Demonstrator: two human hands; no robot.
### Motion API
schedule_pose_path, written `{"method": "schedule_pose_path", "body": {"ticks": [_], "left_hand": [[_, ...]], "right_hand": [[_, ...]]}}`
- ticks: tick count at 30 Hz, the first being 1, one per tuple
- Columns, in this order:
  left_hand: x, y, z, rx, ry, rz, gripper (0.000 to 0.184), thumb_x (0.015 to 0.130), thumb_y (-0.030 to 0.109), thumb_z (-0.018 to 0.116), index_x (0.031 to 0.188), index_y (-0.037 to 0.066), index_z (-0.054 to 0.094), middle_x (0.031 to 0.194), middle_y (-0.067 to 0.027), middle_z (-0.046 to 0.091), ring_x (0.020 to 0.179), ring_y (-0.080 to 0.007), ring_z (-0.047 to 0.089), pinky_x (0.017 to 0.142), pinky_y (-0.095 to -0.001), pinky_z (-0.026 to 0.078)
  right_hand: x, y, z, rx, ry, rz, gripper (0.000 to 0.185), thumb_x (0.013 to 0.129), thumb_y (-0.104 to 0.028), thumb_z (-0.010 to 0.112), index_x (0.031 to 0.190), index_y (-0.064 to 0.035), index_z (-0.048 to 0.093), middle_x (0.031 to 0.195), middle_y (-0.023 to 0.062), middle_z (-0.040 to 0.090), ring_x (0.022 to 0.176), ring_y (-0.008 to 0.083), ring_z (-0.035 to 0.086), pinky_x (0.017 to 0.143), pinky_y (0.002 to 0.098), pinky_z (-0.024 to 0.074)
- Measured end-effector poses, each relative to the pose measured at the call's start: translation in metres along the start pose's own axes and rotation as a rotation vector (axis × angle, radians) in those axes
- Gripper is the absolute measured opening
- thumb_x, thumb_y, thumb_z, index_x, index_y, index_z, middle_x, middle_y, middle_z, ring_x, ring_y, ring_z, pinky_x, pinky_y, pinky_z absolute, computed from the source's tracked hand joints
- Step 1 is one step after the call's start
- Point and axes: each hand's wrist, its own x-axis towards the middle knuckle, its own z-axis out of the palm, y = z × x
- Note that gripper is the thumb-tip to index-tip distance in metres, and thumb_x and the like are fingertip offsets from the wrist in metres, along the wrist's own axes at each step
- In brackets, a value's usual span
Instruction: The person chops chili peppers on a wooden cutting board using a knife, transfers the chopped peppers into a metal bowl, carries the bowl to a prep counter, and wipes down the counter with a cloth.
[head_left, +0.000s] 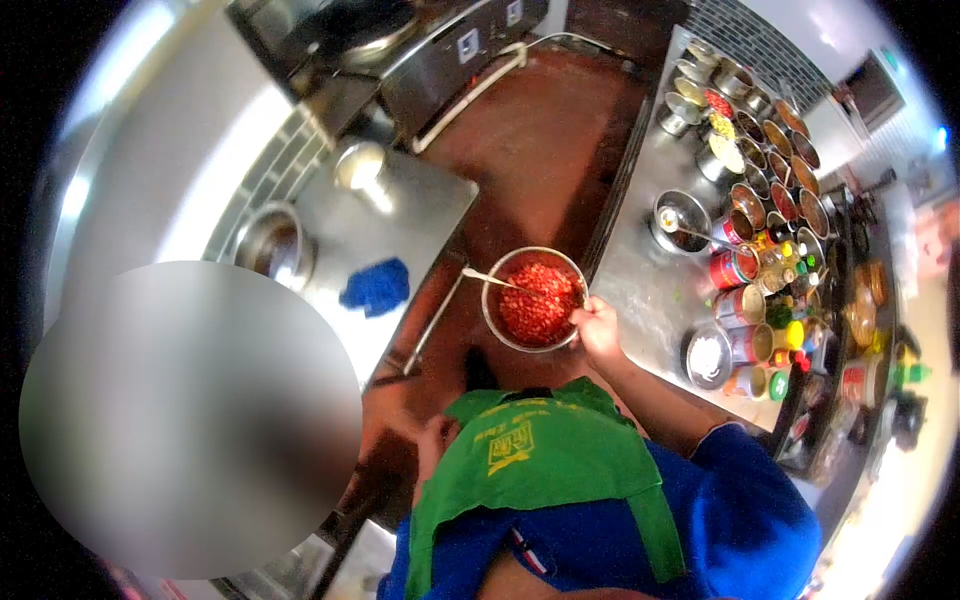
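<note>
My right hand [597, 326] is closed on the rim of a metal bowl [493, 328], thumb over the edge. Chopped red chillies [540, 305] fill much of it. A spoon [487, 277] rests in the chillies, its handle leaning out over the left rim. The bowl hangs over the floor between two steel counters. Beside the green apron [570, 450] is my left hand [436, 440], low and blurred; its fingers cannot be made out clearly.
The right counter [640, 300] carries several metal pots, cans and bottles, plus a bowl of white stuff [709, 357] and a pot with a ladle [682, 220]. On the left counter [430, 190] are a blue cloth [376, 287] and a metal pot [272, 245]. A stove [430, 70] stands ahead.
</note>
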Motion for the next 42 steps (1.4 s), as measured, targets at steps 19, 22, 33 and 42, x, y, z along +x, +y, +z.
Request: {"method": "schedule_pose_path", "body": {"ticks": [19,22,33,42], "left_hand": [[0.378,0.315,0.122,0.465,-0.728,0.371,0.023,0.092,0.022,0.068,0.104,0.002,0.068,0.098,-0.0131,0.068,0.09,-0.0234,0.067,0.082,-0.0354,0.052],[0.407,0.314,0.149,0.654,-0.845,0.472,0.022,0.089,0.021,0.067,0.099,0.001,0.068,0.098,-0.0157,0.067,0.091,-0.0294,0.067,0.081,-0.0397,0.053],[0.617,0.276,0.265,0.899,-1.051,0.409,0.025,0.088,0.026,0.066,0.096,0.002,0.068,0.095,-0.0157,0.07,0.092,-0.0302,0.068,0.079,-0.0425,0.054],[0.878,0.179,0.29,0.455,-0.612,-0.439,0.017,0.092,0.022,0.062,0.092,0.006,0.068,0.085,-0.0139,0.069,0.07,-0.0248,0.067,0.062,-0.0408,0.056]], "right_hand": [[0.117,-0.099,-0.002,0.417,0.46,0.0,0.006,0.083,0.001,0.057,0.081,-0.0039,0.055,0.059,0.0066,0.056,0.043,0.0162,0.053,0.035,0.0321,0.0429],[0.113,-0.127,-0.009,0.518,0.491,0.053,0.007,0.082,0.001,0.056,0.08,-0.0043,0.052,0.061,0.0066,0.056,0.044,0.0147,0.052,0.038,0.0299,0.0428],[0.177,-0.176,-0.056,0.537,0.852,-0.063,0.008,0.081,0.003,0.054,0.082,-0.0044,0.054,0.067,0.0066,0.06,0.048,0.0151,0.057,0.038,0.027,0.0504],[0.286,-0.261,-0.09,0.549,1.049,0.012,0.026,0.079,0.003,0.053,0.103,-0.0006,0.064,0.085,0.005,0.066,0.066,0.0118,0.057,0.058,0.0252,0.0468]]}}
